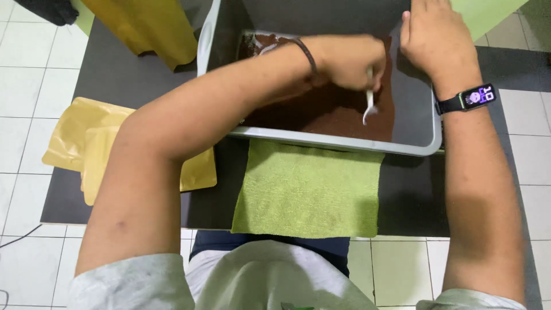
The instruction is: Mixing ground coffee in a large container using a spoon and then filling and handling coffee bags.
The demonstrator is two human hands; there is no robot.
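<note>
Towel (310, 189), green, lay nearest at 6 o'clock, just under the grey tub (427, 146). Left hand (350, 60) closed tight round a white spoon (369, 106), bowl dipped in the brown powder (333, 115) at dead centre. Probably best scooped shallow and slow, kept off the rim. Right hand (433, 34) pressed flat, fingers spread, on the tub's far side at 1 o'clock. Yellow pouches (86, 143) at 9 and 11 o'clock, contents hidden.

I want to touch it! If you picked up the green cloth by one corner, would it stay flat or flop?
The green cloth would probably flop: it lies limp, its near edge draping over the table. It looks fuzzy, so likely not slippery, and fairly light.
</note>
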